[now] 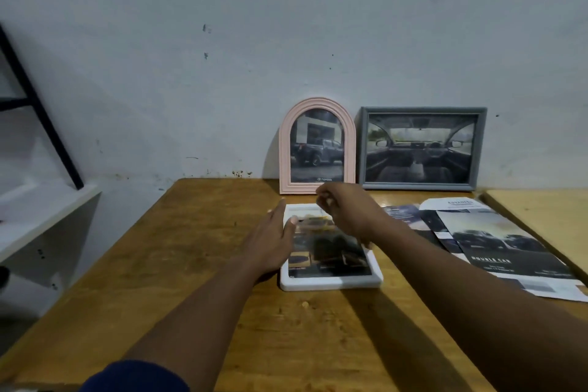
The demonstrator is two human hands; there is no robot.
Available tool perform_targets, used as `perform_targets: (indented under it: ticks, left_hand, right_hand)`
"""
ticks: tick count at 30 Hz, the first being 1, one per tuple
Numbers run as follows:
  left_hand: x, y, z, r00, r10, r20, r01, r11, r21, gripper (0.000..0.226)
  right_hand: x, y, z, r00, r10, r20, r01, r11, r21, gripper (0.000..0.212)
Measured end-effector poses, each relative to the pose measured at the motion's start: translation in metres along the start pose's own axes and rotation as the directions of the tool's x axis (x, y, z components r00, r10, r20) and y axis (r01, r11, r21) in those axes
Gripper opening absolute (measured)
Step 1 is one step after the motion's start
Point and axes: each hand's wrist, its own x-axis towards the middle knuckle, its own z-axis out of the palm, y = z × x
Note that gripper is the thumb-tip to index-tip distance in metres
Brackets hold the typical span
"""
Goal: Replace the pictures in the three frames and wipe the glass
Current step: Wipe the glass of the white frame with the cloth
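reading "toyota" on pink frame [317, 146], left grip [270, 239] open flat, right grip [342, 207] unclear

Both bare forearms reach forward, nearly parallel. The left hand [274, 237] lies flat, fingers straight and together, thumb angled to the right. The right hand [345, 205] hovers higher, wrist bent, its fingers [324, 197] curled in loosely toward the thumb; a dark blue sleeve [136, 375] covers the left upper arm.
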Motion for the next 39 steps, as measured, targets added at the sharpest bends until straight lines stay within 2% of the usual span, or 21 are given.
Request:
perform_targets:
  ticks: [3, 6, 10, 15, 18, 21, 25, 28, 30, 32, 34, 37, 39]
  left_hand:
    - [0.008, -0.006, 0.005, 0.999, 0.008, -0.049, -0.006, 0.999, 0.045, 0.063]
    - [0.008, -0.008, 0.009, 0.997, 0.013, -0.075, -0.006, 0.996, 0.092, 0.066]
    - [0.001, 0.001, 0.006, 0.998, 0.058, -0.038, -0.050, 0.980, 0.195, 0.064]
    - [0.005, -0.001, 0.004, 0.997, 0.042, 0.072, -0.057, 0.973, 0.223, 0.069]
    - [0.009, -0.004, 0.008, 0.995, 0.028, 0.091, -0.050, 0.968, 0.244, 0.071]
    - [0.013, -0.008, 0.011, 0.998, 0.015, 0.069, -0.033, 0.963, 0.268, 0.076]
    - [0.013, -0.013, 0.013, 0.998, 0.000, 0.061, -0.013, 0.979, 0.205, 0.084]
    - [0.013, -0.013, 0.013, 0.999, -0.007, 0.049, -0.002, 0.982, 0.186, 0.084]
    - [0.012, -0.011, 0.013, 0.999, -0.009, 0.036, 0.003, 0.986, 0.170, 0.085]
    - [0.010, -0.010, 0.012, 0.999, 0.004, 0.034, -0.009, 0.988, 0.155, 0.083]
    - [0.008, -0.009, 0.011, 1.000, 0.014, 0.026, -0.018, 0.988, 0.152, 0.081]
    - [0.009, -0.011, 0.011, 0.999, 0.016, 0.027, -0.021, 0.985, 0.174, 0.078]
    - [0.010, -0.011, 0.011, 1.000, 0.011, 0.029, -0.016, 0.983, 0.183, 0.078]
  right_hand:
    - [0.026, -0.008, 0.031, 0.993, -0.058, 0.098, 0.054, 0.998, 0.044, 0.039]
    - [0.023, 0.000, 0.049, 0.982, -0.100, 0.163, 0.101, 0.995, 0.003, 0.041]
    - [0.012, 0.015, 0.053, 0.968, -0.195, 0.157, 0.201, 0.979, -0.023, 0.041]
    - [0.019, 0.017, 0.055, 0.935, -0.236, 0.266, 0.264, 0.962, -0.072, 0.050]
    - [0.019, 0.025, 0.048, 0.942, -0.213, 0.258, 0.250, 0.961, -0.117, 0.044]
    - [0.009, 0.037, 0.043, 0.971, -0.108, 0.213, 0.172, 0.935, -0.311, 0.044]
    - [-0.020, 0.028, 0.059, 0.990, 0.053, 0.132, 0.010, 0.899, -0.437, 0.064]
    - [-0.026, 0.003, 0.082, 0.987, 0.114, 0.113, -0.068, 0.935, -0.348, 0.077]
    - [-0.020, -0.008, 0.091, 0.991, 0.035, 0.126, -0.003, 0.970, -0.243, 0.077]
    - [-0.017, -0.011, 0.083, 0.982, -0.086, 0.168, 0.092, 0.995, -0.029, 0.054]
    - [-0.020, -0.003, 0.068, 0.956, -0.164, 0.245, 0.127, 0.979, 0.158, 0.038]
    - [-0.031, 0.024, 0.042, 0.939, -0.181, 0.291, 0.151, 0.981, 0.123, 0.046]
    - [-0.043, 0.029, 0.037, 0.954, -0.079, 0.289, 0.097, 0.994, -0.048, 0.055]
